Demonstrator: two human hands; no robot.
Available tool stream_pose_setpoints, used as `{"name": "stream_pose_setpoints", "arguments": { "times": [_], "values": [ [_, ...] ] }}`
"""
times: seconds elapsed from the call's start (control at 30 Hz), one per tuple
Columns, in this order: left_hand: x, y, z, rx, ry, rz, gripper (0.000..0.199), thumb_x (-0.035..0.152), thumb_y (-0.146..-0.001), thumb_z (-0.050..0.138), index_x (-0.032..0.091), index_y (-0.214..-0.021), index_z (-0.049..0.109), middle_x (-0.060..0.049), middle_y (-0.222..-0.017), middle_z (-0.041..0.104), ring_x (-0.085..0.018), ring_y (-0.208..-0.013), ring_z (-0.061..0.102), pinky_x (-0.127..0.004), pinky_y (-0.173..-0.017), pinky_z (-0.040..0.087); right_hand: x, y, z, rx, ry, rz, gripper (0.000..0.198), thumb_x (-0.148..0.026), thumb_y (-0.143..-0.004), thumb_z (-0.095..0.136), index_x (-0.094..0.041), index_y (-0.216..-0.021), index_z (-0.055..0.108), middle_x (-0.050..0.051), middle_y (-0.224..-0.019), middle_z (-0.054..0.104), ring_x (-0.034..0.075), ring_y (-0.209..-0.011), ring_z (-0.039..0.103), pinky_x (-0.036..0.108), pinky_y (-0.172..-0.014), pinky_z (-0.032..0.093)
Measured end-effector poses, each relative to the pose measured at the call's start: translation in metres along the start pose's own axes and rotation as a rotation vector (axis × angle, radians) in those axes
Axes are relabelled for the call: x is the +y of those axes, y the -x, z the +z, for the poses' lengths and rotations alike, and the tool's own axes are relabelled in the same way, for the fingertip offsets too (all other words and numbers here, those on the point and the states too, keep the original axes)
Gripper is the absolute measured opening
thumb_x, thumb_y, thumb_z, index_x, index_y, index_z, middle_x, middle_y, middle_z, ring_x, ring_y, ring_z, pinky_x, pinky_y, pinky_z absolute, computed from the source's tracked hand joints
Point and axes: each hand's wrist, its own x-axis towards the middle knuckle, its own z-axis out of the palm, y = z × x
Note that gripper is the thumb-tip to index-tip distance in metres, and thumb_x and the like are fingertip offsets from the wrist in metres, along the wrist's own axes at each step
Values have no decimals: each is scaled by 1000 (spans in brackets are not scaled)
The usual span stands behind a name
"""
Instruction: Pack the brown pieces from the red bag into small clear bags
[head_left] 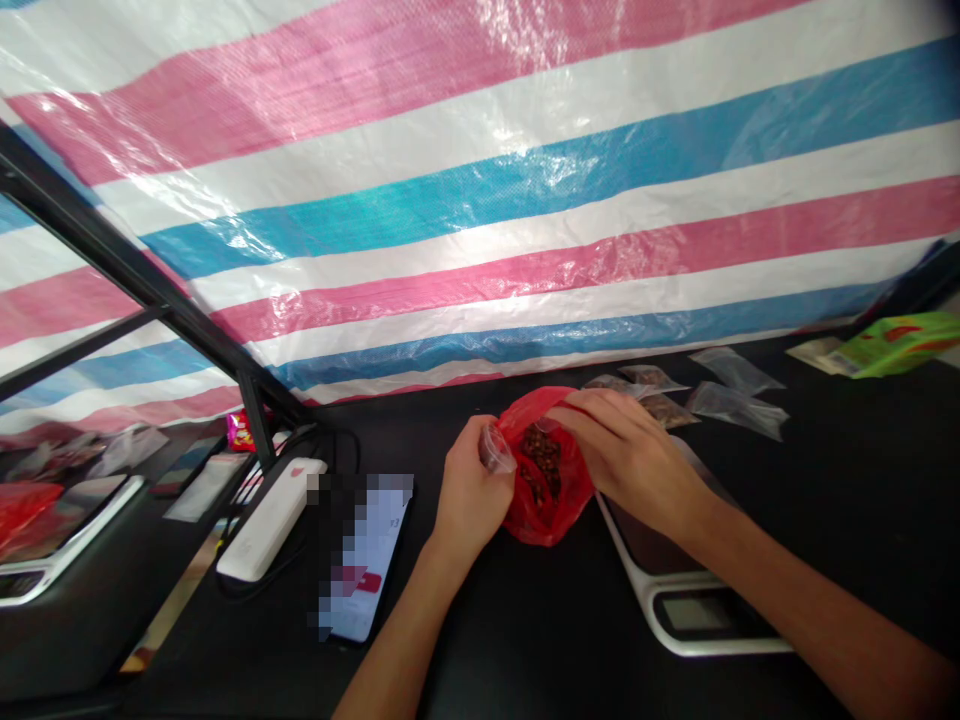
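A red plastic bag stands with its mouth spread, small dark brown dried pieces inside. My left hand is closed at its left edge, with a small clear plastic bag bunched in the fingers. Over the far right of the red bag's mouth bends my right hand, fingertips together and pointing inward. What those fingertips pinch is partly hidden; something pale shows beside them. Under my right forearm lies a white-framed kitchen scale with a small display.
Several small clear bags lie behind the scale, some with brown contents. A green packet is at far right. To the left are a phone, a white power bank with cables, and a black metal frame. Striped sheeting hangs behind.
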Motion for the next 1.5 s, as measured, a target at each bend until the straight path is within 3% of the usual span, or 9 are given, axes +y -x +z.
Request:
{"name": "stream_pose_setpoints", "arguments": {
  "times": [0.2,0.47,0.7,0.83,0.97,1.23,1.5],
  "values": [
    [-4,-1,0,1,-15,6,26,9,-83,61,22,-106,66,2,-88,68,-15,-78,62,-24,-73,47,1,-2,1,-73,65,30,33,-16,-103,55,-21,-131,72,10,-132,74,34,-130,56,52,-110,43],
    [-2,-4,-2,67,-26,-14,25,12,-85,61,21,-107,64,1,-92,70,-16,-80,66,-25,-76,49,-12,0,10,-186,-43,-1,28,-22,-106,55,-24,-129,70,7,-133,75,35,-139,49,55,-116,31],
    [-17,-5,-18,-113,-237,-250,31,25,-89,67,24,-120,63,-7,-100,77,-26,-92,74,-32,-82,50,-13,6,14,-350,-152,34,32,-6,-91,62,-20,-119,71,10,-119,77,36,-141,48,56,-118,28],
    [-15,-3,-25,-209,-102,-269,42,32,-87,73,23,-126,63,-8,-103,78,-26,-92,74,-32,-81,52,-12,7,17,-331,-199,59,29,-8,-94,62,-21,-118,70,9,-120,78,33,-139,50,56,-117,30],
    [-9,-3,-21,-283,114,-270,46,18,-82,70,20,-127,60,-5,-104,76,-18,-85,71,-28,-80,54,-15,4,13,-305,-230,62,24,-11,-93,65,-22,-114,71,8,-118,78,32,-136,54,55,-116,33],
    [-2,-8,-19,-204,319,-308,58,11,-74,67,20,-130,58,-3,-101,74,-15,-79,68,-24,-72,54,-17,2,5,-380,-291,59,23,-17,-92,71,-27,-112,73,5,-110,77,30,-123,57,52,-114,34],
    [4,-8,-24,-222,384,-372,60,18,-75,73,22,-133,58,0,-94,72,-15,-79,68,-23,-71,52,-9,5,13,-311,-84,110,22,-25,-100,67,-22,-121,72,9,-115,76,31,-118,58,51,-106,38]
  ]
}}
